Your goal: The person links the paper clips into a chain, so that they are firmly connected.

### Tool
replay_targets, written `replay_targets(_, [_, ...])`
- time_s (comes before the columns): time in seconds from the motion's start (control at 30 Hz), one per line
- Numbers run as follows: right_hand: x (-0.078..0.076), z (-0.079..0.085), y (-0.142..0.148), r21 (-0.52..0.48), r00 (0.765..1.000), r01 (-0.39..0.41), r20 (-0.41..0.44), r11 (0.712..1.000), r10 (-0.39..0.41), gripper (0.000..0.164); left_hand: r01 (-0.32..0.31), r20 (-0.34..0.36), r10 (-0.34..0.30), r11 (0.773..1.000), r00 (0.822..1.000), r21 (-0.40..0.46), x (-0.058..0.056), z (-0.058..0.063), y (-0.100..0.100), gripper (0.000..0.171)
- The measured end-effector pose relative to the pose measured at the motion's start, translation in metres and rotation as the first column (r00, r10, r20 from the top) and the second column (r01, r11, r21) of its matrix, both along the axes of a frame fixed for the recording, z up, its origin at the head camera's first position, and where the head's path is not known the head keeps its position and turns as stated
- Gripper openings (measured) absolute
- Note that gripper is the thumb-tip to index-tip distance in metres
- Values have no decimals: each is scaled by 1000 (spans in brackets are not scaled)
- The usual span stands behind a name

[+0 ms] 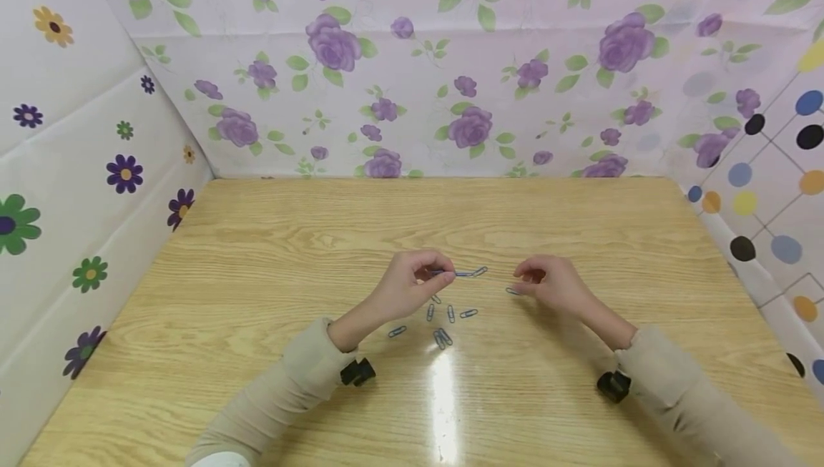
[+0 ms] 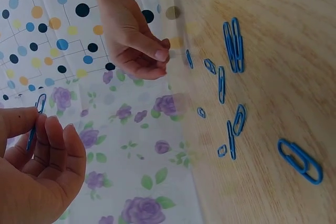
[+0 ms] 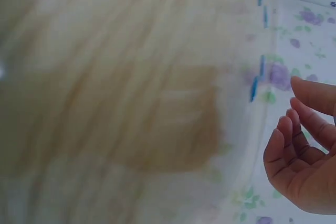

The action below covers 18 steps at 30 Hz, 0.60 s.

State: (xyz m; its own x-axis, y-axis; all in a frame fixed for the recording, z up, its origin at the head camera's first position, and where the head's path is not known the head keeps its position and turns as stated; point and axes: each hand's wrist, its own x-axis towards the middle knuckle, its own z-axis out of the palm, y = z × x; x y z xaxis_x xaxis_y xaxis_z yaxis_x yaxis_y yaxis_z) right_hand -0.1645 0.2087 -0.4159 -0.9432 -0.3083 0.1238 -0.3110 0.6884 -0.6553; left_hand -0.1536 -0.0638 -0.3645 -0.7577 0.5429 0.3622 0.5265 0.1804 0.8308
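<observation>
In the head view my left hand is over the far side of a scatter of blue paper clips. Its thumb and index finger pinch one blue paper clip, plain in the left wrist view, while the other fingers curl loosely. My right hand hovers to the right, with a loose paper clip right by its fingertips. The right wrist view shows its thumb and fingers apart, nothing between them. Just beyond the left fingertips is another paper clip.
Several more clips lie between the forearms, among them a close pair and a single clip at the left. The wooden table meets a flowered cloth wall behind and patterned cloths at both sides.
</observation>
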Motion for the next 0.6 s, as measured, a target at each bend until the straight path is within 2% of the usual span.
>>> replay_targets(0.27, [-12, -11, 6, 48, 1000, -20, 22, 999, 19, 13, 2, -6, -2, 1000, 1000, 0, -1, -1, -1, 7])
replay_targets(0.6, [-13, -11, 4, 93, 994, -66, 97, 993, 57, 8, 3, -4, -3, 1000, 1000, -7, 0, 2, -1, 7])
